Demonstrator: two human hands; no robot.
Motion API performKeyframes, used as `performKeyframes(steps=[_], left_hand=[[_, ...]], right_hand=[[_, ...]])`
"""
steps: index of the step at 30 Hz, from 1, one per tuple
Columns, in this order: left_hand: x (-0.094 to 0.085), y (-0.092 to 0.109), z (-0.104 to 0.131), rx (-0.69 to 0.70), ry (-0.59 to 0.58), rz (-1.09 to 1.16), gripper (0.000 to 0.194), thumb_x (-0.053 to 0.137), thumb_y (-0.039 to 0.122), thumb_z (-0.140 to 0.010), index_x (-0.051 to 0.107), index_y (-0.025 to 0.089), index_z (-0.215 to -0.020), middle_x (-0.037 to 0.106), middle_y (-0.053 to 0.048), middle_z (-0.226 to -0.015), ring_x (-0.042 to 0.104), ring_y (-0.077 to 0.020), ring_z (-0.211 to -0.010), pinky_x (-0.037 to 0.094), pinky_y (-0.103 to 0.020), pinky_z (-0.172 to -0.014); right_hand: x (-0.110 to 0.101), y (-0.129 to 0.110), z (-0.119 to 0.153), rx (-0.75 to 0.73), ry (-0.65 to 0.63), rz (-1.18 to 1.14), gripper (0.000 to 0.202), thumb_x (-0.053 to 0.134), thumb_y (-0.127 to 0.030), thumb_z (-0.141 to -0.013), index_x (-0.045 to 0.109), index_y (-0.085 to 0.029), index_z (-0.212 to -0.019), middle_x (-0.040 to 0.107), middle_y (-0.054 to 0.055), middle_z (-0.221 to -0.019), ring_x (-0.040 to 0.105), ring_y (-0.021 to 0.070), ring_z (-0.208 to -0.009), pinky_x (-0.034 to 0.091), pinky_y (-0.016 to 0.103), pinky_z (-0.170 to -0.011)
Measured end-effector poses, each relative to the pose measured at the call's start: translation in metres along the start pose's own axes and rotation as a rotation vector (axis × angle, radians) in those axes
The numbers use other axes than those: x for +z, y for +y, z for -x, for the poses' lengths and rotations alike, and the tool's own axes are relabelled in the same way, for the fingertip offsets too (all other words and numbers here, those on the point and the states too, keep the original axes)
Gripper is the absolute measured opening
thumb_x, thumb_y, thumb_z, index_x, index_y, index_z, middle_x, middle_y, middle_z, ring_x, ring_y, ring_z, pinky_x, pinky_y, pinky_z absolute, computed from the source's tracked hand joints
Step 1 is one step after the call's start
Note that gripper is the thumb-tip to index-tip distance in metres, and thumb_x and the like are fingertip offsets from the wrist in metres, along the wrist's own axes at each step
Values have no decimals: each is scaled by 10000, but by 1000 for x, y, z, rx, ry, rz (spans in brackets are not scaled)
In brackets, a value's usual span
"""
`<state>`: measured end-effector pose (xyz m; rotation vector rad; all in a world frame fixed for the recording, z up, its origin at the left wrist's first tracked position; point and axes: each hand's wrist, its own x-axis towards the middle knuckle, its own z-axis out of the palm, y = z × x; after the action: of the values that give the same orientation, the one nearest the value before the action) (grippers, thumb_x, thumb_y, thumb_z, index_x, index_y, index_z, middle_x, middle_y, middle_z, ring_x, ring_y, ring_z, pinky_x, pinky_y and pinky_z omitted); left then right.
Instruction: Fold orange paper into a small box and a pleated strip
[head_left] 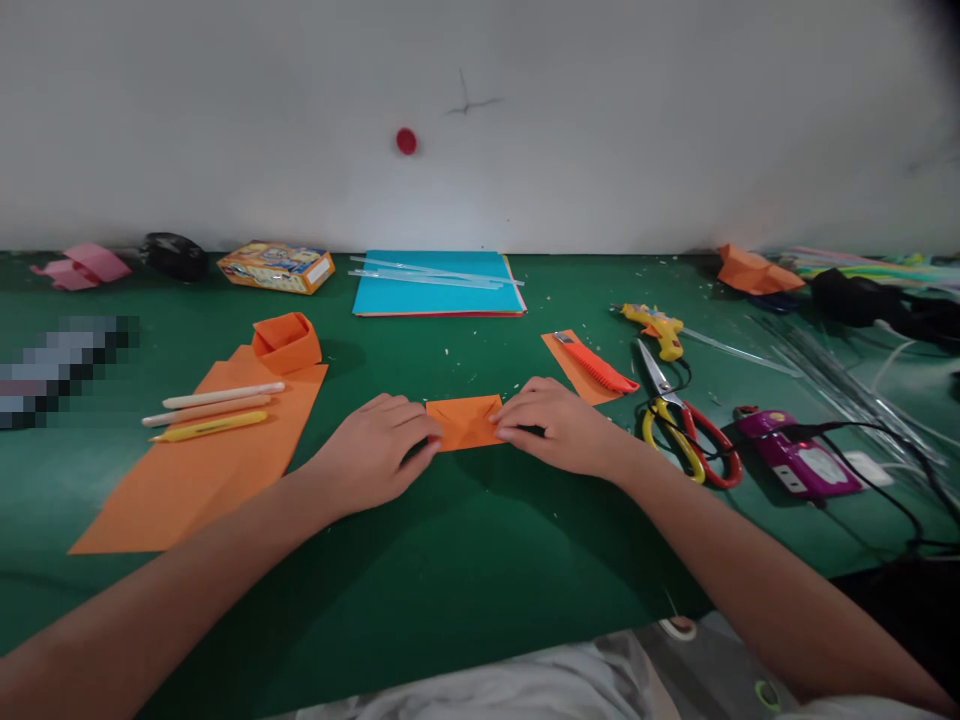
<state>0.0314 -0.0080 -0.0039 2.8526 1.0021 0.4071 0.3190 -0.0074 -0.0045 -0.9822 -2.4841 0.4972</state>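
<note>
A small folded piece of orange paper (466, 423) lies on the green table (480, 580) in front of me, with crease lines across it. My left hand (379, 448) pinches its left edge between thumb and fingers. The right edge is held the same way by my right hand (559, 425). To the left, larger orange sheets (217, 490) carry three pens (214, 428), and a folded orange paper shape (286, 343) sits at their top. A red cutter (596, 365) rests on an orange scrap right of my right hand.
Scissors (664, 390), a yellow glue gun (656, 325) and a purple power socket (799, 455) with cables lie on the right. Blue paper (435, 295) with clear sticks is at the back, beside a patterned box (277, 267). Pink paper (86, 267) stands far left.
</note>
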Motion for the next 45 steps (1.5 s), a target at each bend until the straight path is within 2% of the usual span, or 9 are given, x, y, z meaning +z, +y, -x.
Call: performKeyframes(steps=[6,12,17,20,23,28,33,38,45], left_hand=[[12,-1,-3,-123,17,75,236,518,341,-972,670,213,-1099,690,-62,-1032,615,-225,-945,479,-384,-872],[17,1,-3,-276,-30,27,521,498,423,-967,482,229,-1450,510,-125,-1412,457,-342,-1282,406,-529,-1044],[15,8,-4,-296,-63,49,378,452,346,-978,534,243,-1332,522,-108,-1390,464,-325,-1253,378,-522,-994],[16,10,-5,-310,-41,99,306,468,308,-956,514,227,-1247,542,-107,-1362,481,-314,-1218,371,-492,-938],[17,12,-6,-322,-29,143,227,471,246,-931,488,207,-1154,598,-99,-1246,521,-292,-1152,360,-467,-906],[17,15,-8,-255,-12,143,242,468,188,-940,530,230,-1170,648,-44,-1160,576,-239,-1057,341,-422,-897],[17,17,-7,-150,60,24,196,458,186,-978,635,225,-1054,687,-35,-1093,600,-226,-1012,347,-403,-850],[17,20,-2,49,146,-135,202,489,244,-992,680,191,-1029,695,-49,-983,623,-226,-950,376,-435,-905],[15,21,-1,132,124,-236,212,537,296,-994,705,168,-1006,679,-52,-886,628,-206,-854,441,-388,-828]], right_hand=[[4,-2,-1,-36,-57,-67,152,648,-134,-925,744,-216,-1010,723,56,-1008,606,208,-972,450,394,-936],[15,0,-3,-50,43,-46,177,625,-132,-928,761,-221,-999,683,54,-915,571,214,-952,480,363,-891],[21,-1,-6,94,73,110,360,635,-223,-925,676,-252,-1282,647,91,-1257,500,291,-1147,410,493,-1030],[20,-3,-7,149,23,119,434,639,-268,-930,618,-247,-1362,639,99,-1218,493,295,-1095,419,507,-1008],[19,-5,-7,108,44,101,422,655,-226,-918,632,-212,-1339,625,101,-1145,481,276,-1048,445,464,-984],[20,-7,-7,20,86,75,284,604,-95,-908,703,-199,-1154,604,89,-1044,506,244,-994,478,402,-922],[25,-5,-5,-60,24,28,335,507,-20,-918,691,-178,-1149,630,87,-1073,586,211,-993,498,371,-902],[28,-3,-2,-135,25,122,316,495,-44,-931,703,-175,-1128,658,102,-1073,593,233,-992,523,394,-880],[17,-8,5,-184,-34,174,284,490,-100,-982,716,-175,-1137,707,97,-1110,616,228,-1007,550,395,-890]])
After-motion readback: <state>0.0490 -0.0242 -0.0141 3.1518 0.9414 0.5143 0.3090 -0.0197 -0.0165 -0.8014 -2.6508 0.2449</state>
